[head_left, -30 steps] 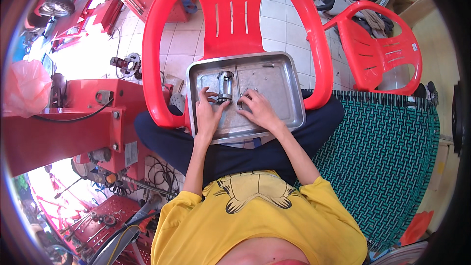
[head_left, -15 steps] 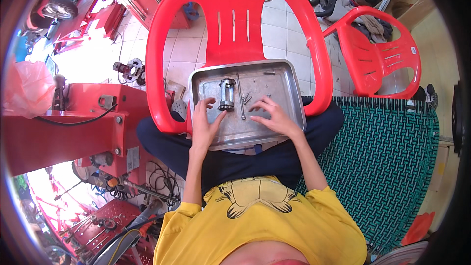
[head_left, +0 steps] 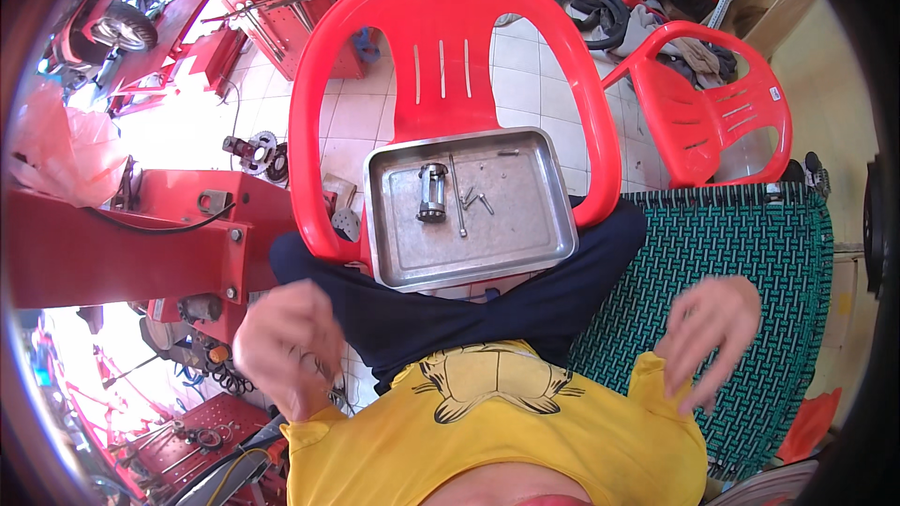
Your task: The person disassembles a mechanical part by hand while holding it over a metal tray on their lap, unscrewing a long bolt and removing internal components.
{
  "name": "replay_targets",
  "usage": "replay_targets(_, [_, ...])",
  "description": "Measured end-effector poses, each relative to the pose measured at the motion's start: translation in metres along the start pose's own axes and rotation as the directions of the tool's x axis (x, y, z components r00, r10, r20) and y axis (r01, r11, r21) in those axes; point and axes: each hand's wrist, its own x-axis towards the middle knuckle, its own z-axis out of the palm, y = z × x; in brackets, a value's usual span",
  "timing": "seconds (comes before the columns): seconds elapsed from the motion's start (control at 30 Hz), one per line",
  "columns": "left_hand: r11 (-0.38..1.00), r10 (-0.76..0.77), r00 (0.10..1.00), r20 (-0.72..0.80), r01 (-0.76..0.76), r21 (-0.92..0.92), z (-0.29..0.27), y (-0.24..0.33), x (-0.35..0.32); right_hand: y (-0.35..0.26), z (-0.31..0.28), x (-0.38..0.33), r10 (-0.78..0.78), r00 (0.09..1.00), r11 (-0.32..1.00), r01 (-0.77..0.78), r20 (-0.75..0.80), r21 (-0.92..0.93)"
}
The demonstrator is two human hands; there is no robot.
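A shallow metal tray [head_left: 469, 274] rests on the seat of a red plastic chair in front of me. Upright along its left half lies a cylindrical metal part [head_left: 432, 193] with dark ends. A long thin rod with a knobbed end [head_left: 458, 201] lies beside it, and small bolts [head_left: 484, 202] are scattered to the right. My left hand [head_left: 292, 347] is raised by my left side, away from the tray, its fingers smeared by motion. Over by my right sleeve, my right hand [head_left: 714, 333] is held up with fingers apart, nothing in them.
The red chair [head_left: 445, 66] faces me, its arms around the tray. Left of me stands a red metal machine frame [head_left: 131, 248]. A green woven mat surface [head_left: 722, 244] lies to my right, with a second red chair [head_left: 703, 117] beyond it. A chain-wheel part [head_left: 258, 152] is on the floor.
Both hands have left the tray and swung back and outward, to either side of my body. The cylindrical part and bolts stay in the tray; the view has shifted slightly.
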Motion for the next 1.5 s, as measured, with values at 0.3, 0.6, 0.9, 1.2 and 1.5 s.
replay_targets(0.3, [0.96,-0.074,0.645,0.76,-0.161,0.23,-0.001,0.149,0.059,-0.116,0.03,0.02,0.256,0.841,0.935,-0.092,0.476,-0.342])
replay_targets(0.6, [0.934,-0.065,0.622,0.78,-0.237,0.266,0.008,0.19,0.061,-0.178,0.061,0.068,0.383,0.876,0.879,-0.248,0.293,-0.406])
replay_targets(0.9, [0.925,-0.057,0.666,0.744,-0.246,0.291,0.011,0.201,0.052,-0.192,0.084,0.079,0.389,0.87,0.853,-0.216,0.302,-0.476])
replay_targets(1.2, [0.994,-0.029,0.951,-0.309,0.061,0.096,0.017,0.151,-0.018,-0.168,0.087,0.037,0.142,0.961,0.879,-0.012,0.237,-0.476])
replay_targets(1.5, [0.854,-0.404,0.609,-0.682,0.519,-0.043,0.048,0.011,-0.055,0.052,0.051,-0.049,-0.121,0.091,0.921,-0.362,-0.989,-0.146])
